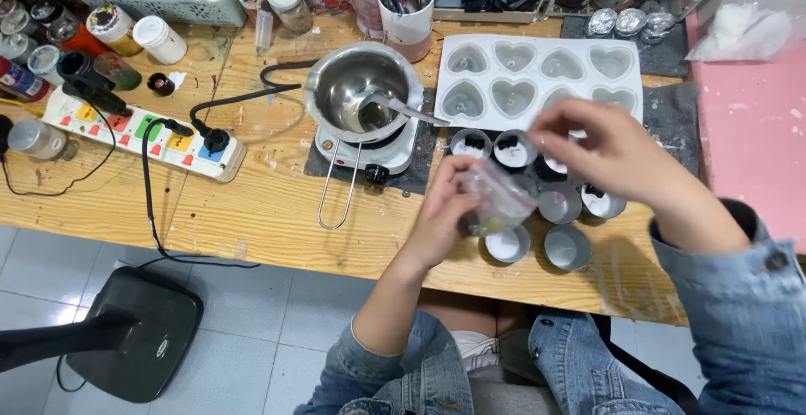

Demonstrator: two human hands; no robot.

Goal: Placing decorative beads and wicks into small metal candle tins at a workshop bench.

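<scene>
while the left hand (pixel 441 214) pinches a small clear plastic bag (pixel 497 201) over round metal cups (pixel 567 247), the right hand (pixel 609 151) hovers just above, fingers loosely curled and holding nothing.

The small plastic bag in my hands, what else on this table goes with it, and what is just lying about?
In hand:
small clear plastic bag, in the grip of the left hand
right hand just above the bag
round metal candle cups underneath
white heart mould tray

Lying about:
steel melting pot on its small hotplate
power strip
paint bottles
brush cup
</scene>
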